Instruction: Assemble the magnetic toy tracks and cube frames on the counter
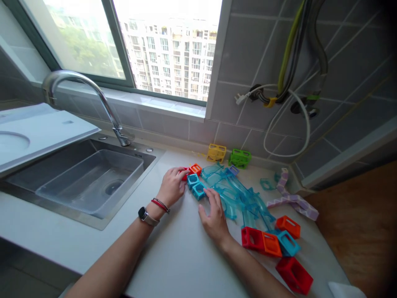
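Note:
My left hand (173, 185), with a watch and red bracelet at its wrist, has its fingers closed on a red plastic block (186, 176), mostly hidden behind them. An orange block (195, 169) sits against the red one. Two blue cube blocks (192, 180) stand side by side in front of them. Fingertips of my right hand (214, 215) are at the nearer blue cube's right edge, thumb and fingers apart. Clear blue track pieces (235, 192) lie heaped just beyond the right hand.
Yellow (216, 153) and green blocks (240, 158) stand by the wall. Red blocks (294, 274), orange blocks (288, 227) and a blue frame (288, 243) lie at right near a lilac track (294, 203). A sink (102, 221) with a tap (107, 107) is at left.

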